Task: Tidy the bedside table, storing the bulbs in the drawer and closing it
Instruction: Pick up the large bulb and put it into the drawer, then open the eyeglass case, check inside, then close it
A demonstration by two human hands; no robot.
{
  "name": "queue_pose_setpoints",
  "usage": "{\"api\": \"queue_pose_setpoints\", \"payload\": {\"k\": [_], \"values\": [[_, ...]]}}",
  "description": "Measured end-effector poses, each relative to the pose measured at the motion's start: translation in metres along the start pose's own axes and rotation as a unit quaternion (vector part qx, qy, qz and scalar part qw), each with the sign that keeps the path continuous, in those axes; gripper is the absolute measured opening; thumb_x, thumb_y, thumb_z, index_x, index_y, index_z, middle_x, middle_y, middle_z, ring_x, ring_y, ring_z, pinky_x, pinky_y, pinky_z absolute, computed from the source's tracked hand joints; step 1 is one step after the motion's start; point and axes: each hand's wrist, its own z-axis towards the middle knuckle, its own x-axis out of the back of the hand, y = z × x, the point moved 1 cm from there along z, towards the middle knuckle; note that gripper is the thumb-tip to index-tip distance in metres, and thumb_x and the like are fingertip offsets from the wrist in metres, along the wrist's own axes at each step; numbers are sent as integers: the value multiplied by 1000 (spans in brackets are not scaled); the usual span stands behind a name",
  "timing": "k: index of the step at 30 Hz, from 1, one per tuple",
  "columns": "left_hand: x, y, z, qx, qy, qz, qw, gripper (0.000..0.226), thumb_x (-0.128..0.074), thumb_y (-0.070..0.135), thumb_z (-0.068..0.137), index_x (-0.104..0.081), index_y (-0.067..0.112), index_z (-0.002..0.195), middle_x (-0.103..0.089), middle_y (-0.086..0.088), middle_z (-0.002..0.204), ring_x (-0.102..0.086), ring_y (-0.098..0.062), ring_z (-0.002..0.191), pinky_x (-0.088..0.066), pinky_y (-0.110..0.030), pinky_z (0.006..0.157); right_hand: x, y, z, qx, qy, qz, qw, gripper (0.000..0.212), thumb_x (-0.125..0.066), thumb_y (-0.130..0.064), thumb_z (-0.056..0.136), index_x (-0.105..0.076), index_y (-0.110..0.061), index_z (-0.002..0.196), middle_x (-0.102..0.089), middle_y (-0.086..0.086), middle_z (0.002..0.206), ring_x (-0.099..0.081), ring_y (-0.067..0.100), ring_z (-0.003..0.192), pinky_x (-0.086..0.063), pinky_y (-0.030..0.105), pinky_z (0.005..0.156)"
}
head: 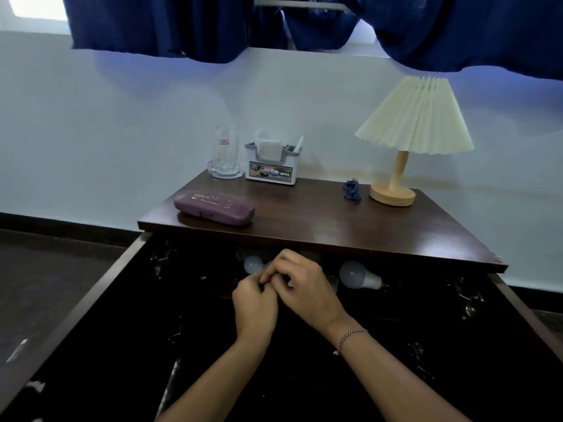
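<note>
The dark wooden drawer (pixel 91 303) of the bedside table (pixel 350 226) is pulled wide open towards me. Two white bulbs lie at its back: one bulb (pixel 253 264) on the left, partly under the tabletop, and a larger bulb (pixel 356 275) on the right. My left hand (pixel 256 309) and my right hand (pixel 307 284) meet over the drawer between the two bulbs, fingers curled and touching each other. A small pale patch shows under my right fingers; I cannot tell what it is or whether it is held.
On the tabletop stand a glass mug (pixel 225 153), a white organiser box (pixel 272 164), a purple glasses case (pixel 213 207), a small blue figure (pixel 352 190) and a lamp (pixel 411 141) with a pleated shade. Small dark metal clips lie scattered in the drawer.
</note>
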Motion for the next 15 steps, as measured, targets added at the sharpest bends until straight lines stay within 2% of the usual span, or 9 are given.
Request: {"api": "queue_pose_setpoints", "payload": {"k": [2, 4, 8, 9, 11, 13, 15], "values": [[19, 8, -2, -22, 39, -26, 999, 24, -50, 1, 87, -72, 11, 88, -67, 5, 74, -64, -7, 74, -44, -9, 59, 0, -15, 13, 55, 0, -7, 998, 17, -54, 2, 78, -67, -10, 77, -61, 2, 83, -61, 11, 75, -51, 22, 72], [36, 18, -1, -68, 77, -35, 994, 28, -49, -1, 86, -72, 10, 98, -69, 5, 82, -64, -1, 78, -47, -9, 69, 3, -28, 29, 88, 25, -1, 996, 19, -51, 1, 77, -67, -8, 78, -61, 4, 82, -60, 13, 75, -49, 21, 73], [65, 46, 15, -195, 113, 0, 974, 37, -51, -3, 83, -71, 17, 106, -68, 13, 90, -59, 19, 74, -39, 4, 72, 5, -34, 67, 64, 100, 16, 993, 25, -48, 4, 81, -68, -9, 89, -60, 6, 87, -57, 10, 79, -43, 13, 75], [71, 53, 23, -214, 121, 15, 969, 37, -51, -3, 83, -71, 18, 106, -69, 12, 91, -59, 18, 75, -37, 5, 72, 2, -32, 77, 55, 106, 0, 993, 26, -48, 5, 82, -68, -8, 93, -59, 7, 88, -56, 11, 81, -41, 12, 76], [81, 65, 46, -217, 144, 38, 965, 41, -48, -3, 83, -68, 17, 112, -71, 3, 101, -60, 5, 84, -36, 1, 78, -8, -26, 96, 54, 84, -33, 994, 28, -48, 5, 83, -67, -6, 101, -58, 10, 92, -56, 17, 84, -39, 15, 78], [88, 71, 78, -180, 162, 53, 969, 47, -42, -5, 84, -59, 13, 124, -63, -8, 122, -57, -17, 109, -34, -13, 92, -21, -16, 112, 62, 21, -80, 995, 27, -51, -1, 87, -64, -2, 110, -60, 13, 101, -56, 24, 93, -37, 20, 85], [92, 70, 111, -114, 161, 78, 977, 50, -36, -4, 88, -45, 7, 135, -46, -15, 140, -41, -26, 130, -27, -25, 105, -35, -6, 126, 48, -56, -125, 989, 36, -56, -14, 89, -57, -1, 122, -57, 15, 120, -50, 30, 111, -31, 25, 99]]}}
